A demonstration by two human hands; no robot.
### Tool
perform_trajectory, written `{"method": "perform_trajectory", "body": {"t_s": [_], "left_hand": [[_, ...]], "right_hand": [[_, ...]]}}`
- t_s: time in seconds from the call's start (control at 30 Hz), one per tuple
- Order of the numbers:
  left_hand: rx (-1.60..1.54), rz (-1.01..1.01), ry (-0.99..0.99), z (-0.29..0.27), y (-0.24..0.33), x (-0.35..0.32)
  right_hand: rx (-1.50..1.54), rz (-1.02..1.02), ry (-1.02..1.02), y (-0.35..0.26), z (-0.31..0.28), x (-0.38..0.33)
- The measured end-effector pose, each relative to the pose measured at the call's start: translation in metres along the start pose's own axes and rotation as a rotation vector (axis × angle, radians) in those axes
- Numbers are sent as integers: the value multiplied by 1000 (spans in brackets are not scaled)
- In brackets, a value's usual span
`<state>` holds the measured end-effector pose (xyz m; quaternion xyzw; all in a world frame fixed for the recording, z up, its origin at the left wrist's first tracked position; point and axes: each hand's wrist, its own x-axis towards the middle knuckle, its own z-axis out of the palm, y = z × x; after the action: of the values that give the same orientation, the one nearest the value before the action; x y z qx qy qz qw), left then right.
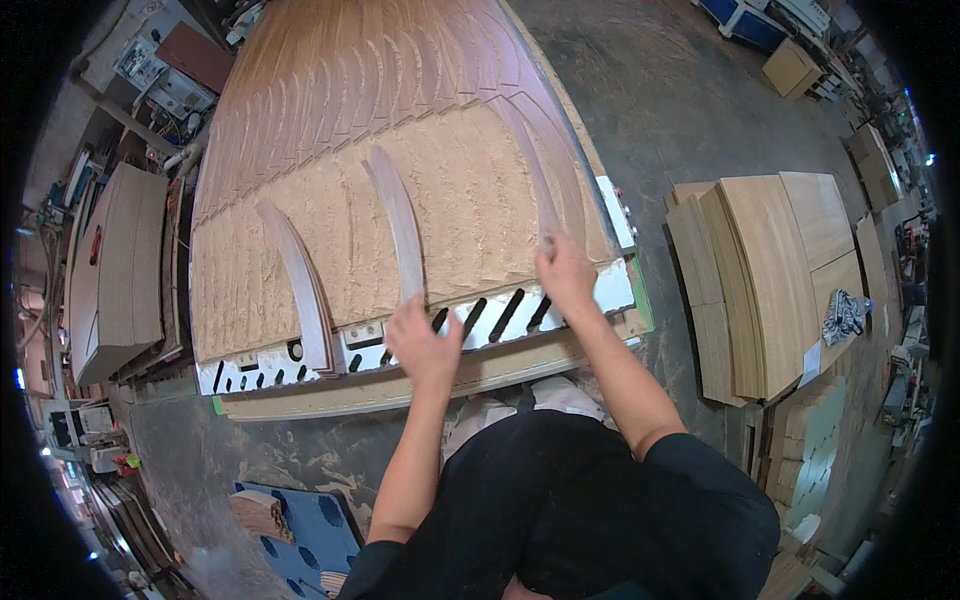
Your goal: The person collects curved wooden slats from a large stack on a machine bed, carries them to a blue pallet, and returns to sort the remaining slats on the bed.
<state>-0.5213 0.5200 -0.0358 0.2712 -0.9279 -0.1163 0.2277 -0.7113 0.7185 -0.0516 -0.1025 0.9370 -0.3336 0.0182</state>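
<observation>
A large panel is spread with ridged tan adhesive (460,190) in front of me. My right hand (567,275) is closed at the near end of a curved wooden strip (530,165), which lies along the edge of the laid strips. My left hand (424,342) has its thumb apart from its fingers. Its fingertips are at the near end of another curved strip (399,215), lying loose on the adhesive; it does not appear to grip it. Further left, a small stack of curved strips (302,285) rests on the adhesive and overhangs the front edge.
A white slotted metal rail (490,318) runs along the panel's front edge. Rows of laid strips (400,75) cover the far part. Stacked boards stand left (125,270) and right (775,260). Behind my left arm, a blue board (310,525) carries wooden pieces (262,515).
</observation>
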Motion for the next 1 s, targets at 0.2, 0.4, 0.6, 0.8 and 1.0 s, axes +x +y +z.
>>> {"method": "perform_trajectory", "body": {"t_s": [0.2, 0.4, 0.6, 0.8, 1.0], "left_hand": [[-50, 234, -194, 85, 135, 26], [173, 351, -244, 121, 167, 41], [299, 400, -392, 122, 164, 55], [269, 462, -414, 123, 160, 68], [145, 435, -405, 130, 155, 69]], "right_hand": [[-267, 124, -64, 58, -24, 11], [-241, 107, -157, 67, -25, 29], [-174, 109, -188, 64, -31, 39], [-154, 61, -198, 68, -31, 33], [-172, 54, -161, 63, -35, 32]]}}
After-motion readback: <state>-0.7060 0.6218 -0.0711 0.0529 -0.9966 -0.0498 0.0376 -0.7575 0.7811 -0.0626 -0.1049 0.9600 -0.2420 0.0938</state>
